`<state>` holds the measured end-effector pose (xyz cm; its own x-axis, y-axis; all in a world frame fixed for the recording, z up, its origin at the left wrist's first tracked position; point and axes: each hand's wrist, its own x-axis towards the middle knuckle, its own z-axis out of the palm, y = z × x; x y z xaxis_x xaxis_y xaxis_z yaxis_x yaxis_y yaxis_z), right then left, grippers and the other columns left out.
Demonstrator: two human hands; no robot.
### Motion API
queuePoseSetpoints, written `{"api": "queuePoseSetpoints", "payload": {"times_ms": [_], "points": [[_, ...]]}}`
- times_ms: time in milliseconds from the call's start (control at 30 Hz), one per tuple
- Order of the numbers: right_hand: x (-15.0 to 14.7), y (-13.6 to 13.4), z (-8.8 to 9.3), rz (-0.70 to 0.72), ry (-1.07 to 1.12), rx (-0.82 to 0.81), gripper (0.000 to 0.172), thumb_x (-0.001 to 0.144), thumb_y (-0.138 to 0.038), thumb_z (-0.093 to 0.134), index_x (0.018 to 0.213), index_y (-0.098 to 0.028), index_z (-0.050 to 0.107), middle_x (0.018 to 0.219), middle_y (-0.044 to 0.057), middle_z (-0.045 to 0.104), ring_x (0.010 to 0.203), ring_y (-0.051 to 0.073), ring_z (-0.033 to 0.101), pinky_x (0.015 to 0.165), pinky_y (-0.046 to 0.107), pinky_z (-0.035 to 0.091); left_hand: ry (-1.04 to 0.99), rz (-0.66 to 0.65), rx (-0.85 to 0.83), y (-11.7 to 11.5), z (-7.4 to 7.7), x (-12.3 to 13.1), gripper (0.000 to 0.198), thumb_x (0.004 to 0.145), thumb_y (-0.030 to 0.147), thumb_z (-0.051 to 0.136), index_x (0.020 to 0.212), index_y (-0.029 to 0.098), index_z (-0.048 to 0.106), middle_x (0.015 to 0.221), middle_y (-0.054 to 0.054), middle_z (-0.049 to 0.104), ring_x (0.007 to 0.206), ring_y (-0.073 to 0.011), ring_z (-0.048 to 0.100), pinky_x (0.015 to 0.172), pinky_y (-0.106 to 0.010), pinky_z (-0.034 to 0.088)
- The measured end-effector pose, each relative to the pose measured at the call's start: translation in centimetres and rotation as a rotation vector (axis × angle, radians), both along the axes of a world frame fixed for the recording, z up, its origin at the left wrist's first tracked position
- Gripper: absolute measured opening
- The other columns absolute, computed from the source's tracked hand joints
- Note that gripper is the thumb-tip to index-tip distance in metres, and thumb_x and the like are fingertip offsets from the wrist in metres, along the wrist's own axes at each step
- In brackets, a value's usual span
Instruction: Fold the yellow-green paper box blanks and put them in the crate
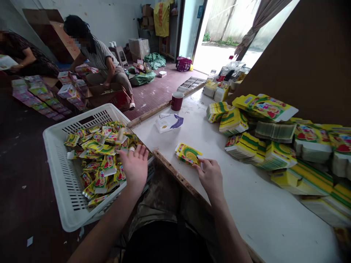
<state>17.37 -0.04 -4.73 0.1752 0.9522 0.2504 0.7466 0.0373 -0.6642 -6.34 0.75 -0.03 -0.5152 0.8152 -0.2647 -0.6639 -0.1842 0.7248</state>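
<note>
My left hand [135,166] is held over the near right side of a white plastic basket [55,164], palm turned up and fingers spread, with nothing gripped. A white band wraps one finger. Just beyond it is a small blurred pale shape I cannot make out. Small yellow and green printed cartons [105,149] lie jumbled inside the basket. My right hand [211,178] pinches the right end of a flat yellow and green carton [188,153] on the white tabletop [241,204]. The carton's far end points left.
Stacks of flat yellow cartons [244,149] fill the table's right side. A white and purple box [169,123] and a maroon mug [177,101] stand near the wooden edge strip [178,175]. Two people sit at the left among pink boxes [35,96] and an open brown box [109,96].
</note>
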Motion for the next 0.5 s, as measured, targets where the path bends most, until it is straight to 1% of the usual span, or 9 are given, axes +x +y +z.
{"api": "queuePoseSetpoints", "payload": {"times_ms": [67,133,200,267,333,367,400,433,500], "points": [[0.0,0.6,-0.5,-0.007,-0.028,-0.008,0.023,0.084,-0.038,0.059,0.089,-0.018,0.066,0.091,0.013,0.060,0.087,0.029,0.056,0.082,0.048,0.047,-0.032,-0.188,-0.124,-0.4,-0.7,0.8,0.054,0.086,0.068,0.044,0.109,0.019,0.051,0.125,-0.014,0.056,0.110,-0.0192,0.060,0.093,-0.031,0.050],[-0.1,0.6,-0.6,-0.019,-0.049,-0.008,0.022,0.084,-0.039,0.059,0.086,-0.018,0.064,0.088,0.012,0.059,0.085,0.029,0.054,0.081,0.046,0.045,-0.009,-0.385,-0.149,-1.2,-1.5,2.3,0.046,0.087,0.061,0.051,0.107,0.019,0.052,0.115,-0.011,0.061,0.098,-0.0164,0.062,0.086,-0.028,0.051],[-0.2,0.4,-0.4,-0.033,-0.055,-0.005,0.023,0.083,-0.041,0.058,0.083,-0.019,0.061,0.087,0.012,0.060,0.084,0.029,0.054,0.080,0.044,0.044,0.013,-0.532,-0.142,-2.1,-2.1,4.0,0.043,0.081,0.053,0.066,0.102,0.017,0.056,0.102,-0.009,0.065,0.087,-0.0158,0.064,0.080,-0.028,0.052],[-0.2,-0.1,0.3,-0.044,-0.048,-0.009,0.024,0.084,-0.043,0.056,0.076,-0.020,0.057,0.085,0.012,0.061,0.081,0.028,0.056,0.076,0.042,0.044,0.026,-0.652,-0.147,-2.8,-2.3,5.2,0.044,0.074,0.049,0.076,0.095,0.013,0.059,0.093,-0.010,0.067,0.082,-0.0171,0.065,0.077,-0.030,0.052],[-0.1,-0.9,1.3,-0.043,-0.033,-0.018,0.026,0.084,-0.044,0.055,0.071,-0.022,0.054,0.082,0.011,0.062,0.073,0.026,0.056,0.069,0.039,0.043,0.039,-0.731,-0.143,-3.3,-2.3,5.9,0.049,0.069,0.049,0.080,0.095,0.012,0.061,0.092,-0.011,0.068,0.086,-0.0192,0.066,0.082,-0.034,0.052],[-0.1,-1.3,1.9,-0.018,-0.019,-0.030,0.026,0.083,-0.043,0.056,0.069,-0.022,0.053,0.079,0.009,0.063,0.069,0.024,0.056,0.065,0.036,0.043,0.045,-0.758,-0.119,-3.5,-2.3,6.1,0.053,0.066,0.049,0.083,0.098,0.013,0.062,0.095,-0.011,0.068,0.091,-0.0206,0.066,0.086,-0.035,0.051],[-0.2,-1.8,2.5,0.038,0.004,-0.055,0.025,0.082,-0.043,0.058,0.068,-0.022,0.053,0.075,0.007,0.063,0.065,0.022,0.056,0.062,0.034,0.042,0.058,-0.787,-0.076,-3.6,-2.2,6.3,0.057,0.064,0.049,0.084,0.103,0.014,0.062,0.099,-0.010,0.068,0.097,-0.0223,0.065,0.092,-0.037,0.049],[-0.5,-2.3,3.1,0.119,0.038,-0.091,0.025,0.081,-0.042,0.061,0.067,-0.022,0.053,0.071,0.005,0.063,0.062,0.021,0.055,0.059,0.033,0.041,0.083,-0.808,-0.023,-3.8,-2.1,6.4,0.060,0.064,0.049,0.084,0.108,0.016,0.062,0.103,-0.010,0.069,0.103,-0.0240,0.064,0.096,-0.039,0.048],[-1.0,-3.3,4.2,0.288,0.142,-0.171,0.023,0.078,-0.038,0.065,0.065,-0.022,0.053,0.064,0.001,0.060,0.058,0.019,0.053,0.057,0.030,0.041,0.216,-0.813,0.084,-4.0,-1.9,6.4,0.054,0.074,0.053,0.074,0.113,0.018,0.063,0.108,-0.009,0.069,0.112,-0.0270,0.061,0.102,-0.042,0.044]]}}
